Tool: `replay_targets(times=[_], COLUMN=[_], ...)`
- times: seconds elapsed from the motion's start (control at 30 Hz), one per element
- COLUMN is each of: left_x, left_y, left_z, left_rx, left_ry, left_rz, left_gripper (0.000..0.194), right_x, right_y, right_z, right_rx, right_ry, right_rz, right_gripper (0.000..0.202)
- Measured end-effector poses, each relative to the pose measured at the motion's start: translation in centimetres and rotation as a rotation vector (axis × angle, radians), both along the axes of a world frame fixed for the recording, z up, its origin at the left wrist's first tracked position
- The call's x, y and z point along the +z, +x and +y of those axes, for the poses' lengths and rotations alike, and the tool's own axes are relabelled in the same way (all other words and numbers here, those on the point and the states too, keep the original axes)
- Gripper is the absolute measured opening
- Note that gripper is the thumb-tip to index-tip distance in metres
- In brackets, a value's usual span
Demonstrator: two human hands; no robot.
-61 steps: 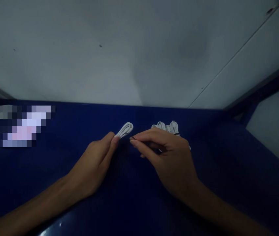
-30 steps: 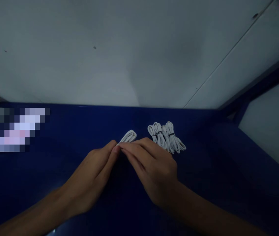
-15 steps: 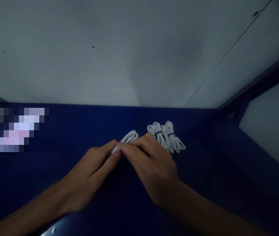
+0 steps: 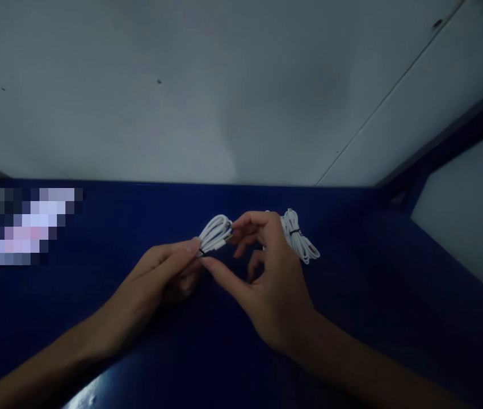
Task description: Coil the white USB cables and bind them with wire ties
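Observation:
A coiled white cable [image 4: 215, 232] with a dark tie round it is pinched at its lower left end by my left hand [image 4: 156, 284]. My right hand [image 4: 273, 278] is beside the coil, thumb and fingers spread apart, the thumb near the tie and the fingertips near the coil's right end. Beyond my right hand lie bundled white cables [image 4: 303, 241] with a dark tie, partly hidden by that hand.
A blue work surface [image 4: 147, 210] runs up to a pale grey panel [image 4: 160, 130]. On the far left, a blurred-out bright object [image 4: 32, 227] lies near a white item and cord. A blue frame [image 4: 458, 136] stands at the right.
My right hand has opened and its fingers have come away from the coil. More of the held coil and its dark tie now show, while my left hand keeps its pinch.

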State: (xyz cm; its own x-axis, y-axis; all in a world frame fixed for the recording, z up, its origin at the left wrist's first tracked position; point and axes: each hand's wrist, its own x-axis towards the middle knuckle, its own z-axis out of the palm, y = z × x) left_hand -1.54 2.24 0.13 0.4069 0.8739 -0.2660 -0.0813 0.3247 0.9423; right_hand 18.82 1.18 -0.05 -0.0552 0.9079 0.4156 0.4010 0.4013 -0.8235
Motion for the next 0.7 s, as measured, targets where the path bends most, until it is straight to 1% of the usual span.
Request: replay_targets(times=[0.1, 0.17, 0.2, 0.23, 0.27, 0.33, 0.37, 0.43, 0.57, 0.7], left_x=[-0.06, 0.16, 0.29, 0.41, 0.52, 0.64, 0.67, 0.67, 0.39, -0.11], left_y=[-0.02, -0.04, -0.05, -0.05, -0.04, 0.04, 0.1, 0.21, 0.15, -0.2], left_z=[0.26, 0.24, 0.18, 0.11, 0.04, -0.06, -0.09, -0.09, -0.02, -0.01], left_rx=[-0.017, -0.025, -0.035, -0.045, -0.056, -0.073, -0.077, -0.088, -0.108, -0.111], left_ry=[-0.032, -0.024, -0.025, -0.03, -0.037, -0.05, -0.056, -0.061, -0.071, -0.073], left_rz=[-0.102, -0.125, -0.127, -0.122, -0.116, -0.109, -0.109, -0.122, -0.134, -0.121], left_gripper=[0.05, 0.054, 0.055, 0.056, 0.056, 0.056, 0.056, 0.053, 0.048, 0.045], right_x=[0.15, 0.26, 0.34, 0.43, 0.53, 0.72, 0.78, 0.81, 0.58, 0.57], right_y=[0.03, 0.08, 0.11, 0.13, 0.14, 0.13, 0.11, 0.06, 0.04, 0.02], right_z=[0.1, 0.07, 0.03, -0.02, -0.08, -0.16, -0.17, -0.13, 0.15, 0.37], right_rx=[0.065, 0.095, 0.128, 0.176, 0.235, 0.336, 0.365, 0.373, 0.329, 0.312], right_ry=[-0.184, -0.257, -0.293, -0.329, -0.363, -0.415, -0.426, -0.422, -0.408, -0.406], right_rz=[0.141, 0.195, 0.201, 0.203, 0.204, 0.223, 0.238, 0.278, 0.337, 0.38], right_gripper=[0.055, 0.066, 0.068, 0.064, 0.056, 0.034, 0.025, 0.015, 0.007, 0.01])
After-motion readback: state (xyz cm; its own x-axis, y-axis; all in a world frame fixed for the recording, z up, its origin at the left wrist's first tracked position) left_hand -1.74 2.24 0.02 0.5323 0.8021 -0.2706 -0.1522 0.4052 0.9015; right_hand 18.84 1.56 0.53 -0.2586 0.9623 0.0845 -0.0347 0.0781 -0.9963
